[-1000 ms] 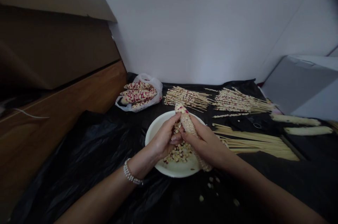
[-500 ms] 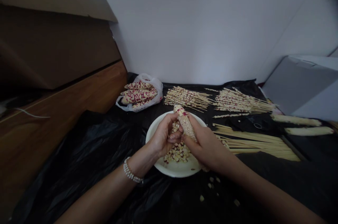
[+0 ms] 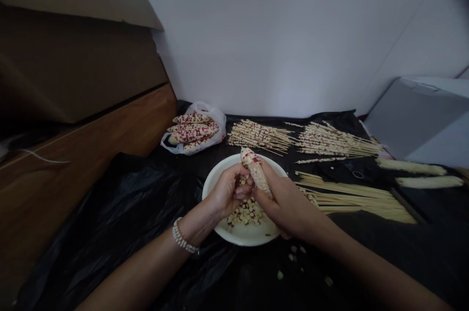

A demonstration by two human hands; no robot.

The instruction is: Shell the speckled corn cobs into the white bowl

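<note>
A corn cob [image 3: 259, 177] is tilted over a white bowl [image 3: 234, 241], its upper end still bearing purple and cream kernels and its lower part stripped. My right hand [image 3: 282, 197] is wrapped round the cob from the right. Against its left side, my left hand [image 3: 229, 191] has its fingers curled, the thumb touching the cob near the kernels; whether loose kernels are in its palm is hidden. Loose kernels [image 3: 247, 212] lie in the bowl beneath both hands. A beaded bracelet [image 3: 182, 237] circles my left wrist.
Behind the bowl, a plastic bag [image 3: 219, 122] holds several corn cobs. Kernel-threaded skewers [image 3: 258, 134] lie in two piles, with bare sticks [image 3: 359, 198] to the right. Stripped cobs [image 3: 428, 182] rest far right. Black plastic sheeting [image 3: 146, 208] covers the surface; a cardboard box [image 3: 73, 56] stands left.
The cob's tip has shifted down very slightly, and my left thumb has moved down a little along it. Both hands stay over the bowl.
</note>
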